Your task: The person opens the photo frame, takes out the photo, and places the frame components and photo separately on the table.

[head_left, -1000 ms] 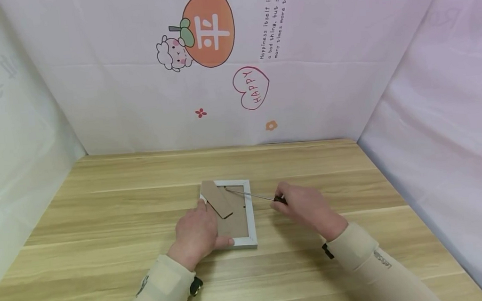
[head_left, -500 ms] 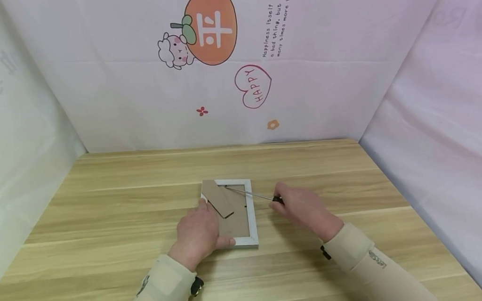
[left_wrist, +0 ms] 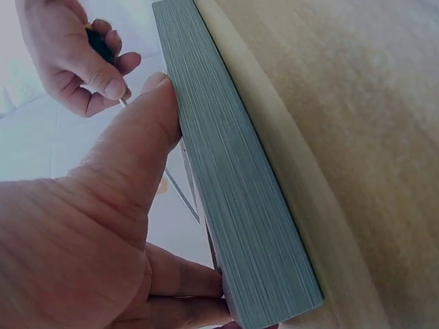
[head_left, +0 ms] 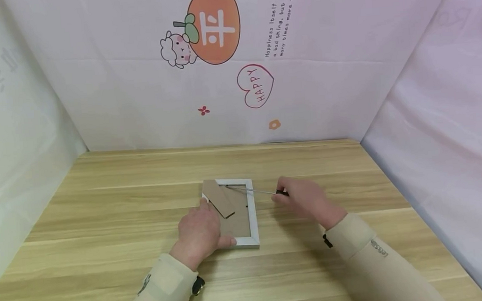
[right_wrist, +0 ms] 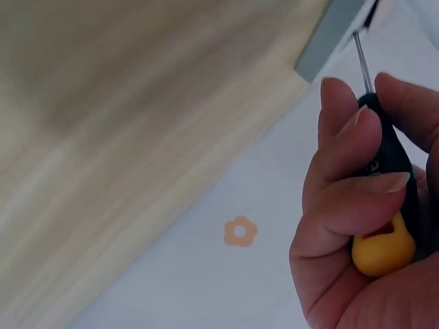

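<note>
A silver-white picture frame (head_left: 252, 218) lies face down on the table, its brown backing board (head_left: 239, 226) showing. A brown easel stand (head_left: 219, 199) slants across the board from the upper left corner. My left hand (head_left: 199, 229) holds the frame at its near left corner, thumb on the near edge and fingers along the left side. In my right hand (head_left: 305, 199) is a screwdriver (right_wrist: 389, 154), its dark handle with a yellow end (right_wrist: 384, 253) wrapped by the fingers. The thin shaft (head_left: 261, 191) reaches over the frame's right side, tip at a small dark tab by the far edge.
Another small black tab (head_left: 247, 206) sits on the right inner edge of the frame. The wood-grain table (head_left: 141, 177) meets a printed white cloth wall (head_left: 144, 106) at the back, and cloth (head_left: 447, 129) hangs along both sides.
The screwdriver's tip has shifted slightly toward the far edge, onto the tab. My right hand has risen a little, changing the shaft's angle. My left hand keeps its hold on the frame.
</note>
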The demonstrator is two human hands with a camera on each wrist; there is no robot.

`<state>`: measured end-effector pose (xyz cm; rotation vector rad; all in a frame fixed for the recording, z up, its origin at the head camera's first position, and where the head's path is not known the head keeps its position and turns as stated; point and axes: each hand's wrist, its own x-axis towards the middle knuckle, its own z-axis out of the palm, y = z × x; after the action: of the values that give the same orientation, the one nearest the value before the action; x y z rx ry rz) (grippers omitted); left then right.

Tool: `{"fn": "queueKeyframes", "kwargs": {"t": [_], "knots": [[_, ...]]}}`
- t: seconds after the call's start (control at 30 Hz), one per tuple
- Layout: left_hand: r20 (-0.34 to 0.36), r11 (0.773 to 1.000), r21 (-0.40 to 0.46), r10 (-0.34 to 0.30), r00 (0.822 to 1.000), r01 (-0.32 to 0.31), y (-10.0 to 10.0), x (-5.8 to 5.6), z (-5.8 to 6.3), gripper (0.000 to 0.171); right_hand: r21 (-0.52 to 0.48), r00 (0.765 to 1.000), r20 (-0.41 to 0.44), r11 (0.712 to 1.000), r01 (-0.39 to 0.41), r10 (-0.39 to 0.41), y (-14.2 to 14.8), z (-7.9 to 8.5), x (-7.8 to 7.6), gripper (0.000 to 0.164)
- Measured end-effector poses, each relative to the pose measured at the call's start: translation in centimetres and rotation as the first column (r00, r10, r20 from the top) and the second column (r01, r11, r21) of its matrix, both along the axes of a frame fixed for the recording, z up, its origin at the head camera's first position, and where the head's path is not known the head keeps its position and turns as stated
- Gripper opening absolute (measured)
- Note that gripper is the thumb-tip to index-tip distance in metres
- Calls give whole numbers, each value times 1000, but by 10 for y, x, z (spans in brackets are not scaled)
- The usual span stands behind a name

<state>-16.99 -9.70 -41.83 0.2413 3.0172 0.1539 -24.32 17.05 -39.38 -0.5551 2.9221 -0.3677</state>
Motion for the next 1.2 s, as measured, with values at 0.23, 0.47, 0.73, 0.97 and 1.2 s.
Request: {"fn": "queueKeyframes", "kwargs": {"t": [0.23,0.47,0.73,0.97,1.2], "knots": [[8,1000,-10,-2,1000,2,2,-1,0,121,23,999,34,999,-39,38,3,21,-16,26],[7,1000,-23,0,1000,0,4,-1,2,121,8,994,95,998,-57,56,5,35,-26,26],[15,999,-32,1,1000,-1,5,-1,5,120,-64,964,258,997,-44,59,7,45,-39,32],[3,1000,-17,9,1000,-9,5,0,4,120,-85,958,283,996,-18,41,8,43,-43,37],[8,1000,-5,19,1000,-19,3,0,1,120,-13,992,105,998,-65,66,2,32,-24,30]]}}
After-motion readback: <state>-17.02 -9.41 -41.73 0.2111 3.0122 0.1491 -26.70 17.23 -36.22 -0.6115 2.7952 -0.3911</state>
